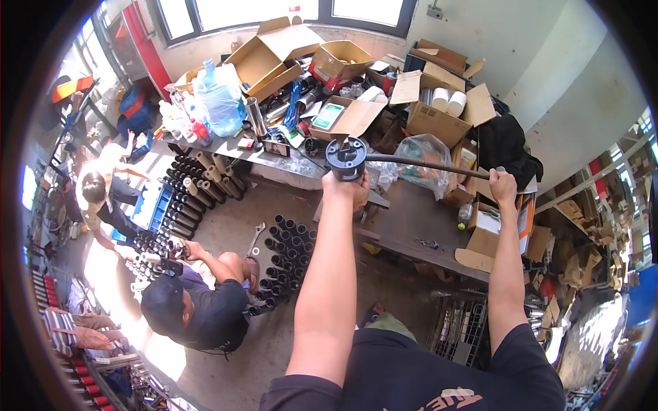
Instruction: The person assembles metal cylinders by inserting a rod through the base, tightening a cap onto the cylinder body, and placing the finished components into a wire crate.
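My left hand grips an upright black cylindrical part just below its round open top. A long dark metal bar runs from that top out to the right. My right hand is closed around the bar's far end. Both arms are stretched out in front of me, above a dark workbench.
Open cardboard boxes, a large blue water bottle and clutter fill the bench by the windows. Rows of black tubes stand on the floor. One person crouches beside them; another sits further left. A wire crate stands lower right.
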### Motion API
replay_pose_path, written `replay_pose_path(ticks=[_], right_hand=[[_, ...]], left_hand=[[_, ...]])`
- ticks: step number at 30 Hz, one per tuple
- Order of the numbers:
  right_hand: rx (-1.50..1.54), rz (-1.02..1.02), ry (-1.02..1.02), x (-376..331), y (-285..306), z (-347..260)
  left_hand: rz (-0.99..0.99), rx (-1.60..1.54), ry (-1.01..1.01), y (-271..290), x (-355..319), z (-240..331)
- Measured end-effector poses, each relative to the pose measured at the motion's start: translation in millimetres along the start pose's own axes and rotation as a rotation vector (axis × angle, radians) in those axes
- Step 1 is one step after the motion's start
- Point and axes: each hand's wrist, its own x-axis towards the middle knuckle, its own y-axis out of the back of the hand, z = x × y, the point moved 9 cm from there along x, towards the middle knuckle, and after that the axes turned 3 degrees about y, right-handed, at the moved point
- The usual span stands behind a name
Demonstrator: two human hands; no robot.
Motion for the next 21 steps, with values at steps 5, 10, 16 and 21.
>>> replay_pose_path(ticks=[5,10,16,21], right_hand=[[0.0,0.106,-0.011,-10.5,1.5,-6.2],[0.122,0.032,0.012,1.4,-6.7,-6.6],[-0.054,-0.184,-0.368,-108.7,-60.7,101.2],[0.401,-0.428,-0.681,-352.5,-145.1,35.4]], left_hand=[[0.009,0.049,-0.049,-11.0,-4.4,8.1],[-0.171,0.146,-0.002,-28.8,30.3,26.2],[-0.771,0.476,-0.122,12.9,-6.4,-6.0],[-1.119,0.887,-0.187,96.5,-66.7,-48.7]])
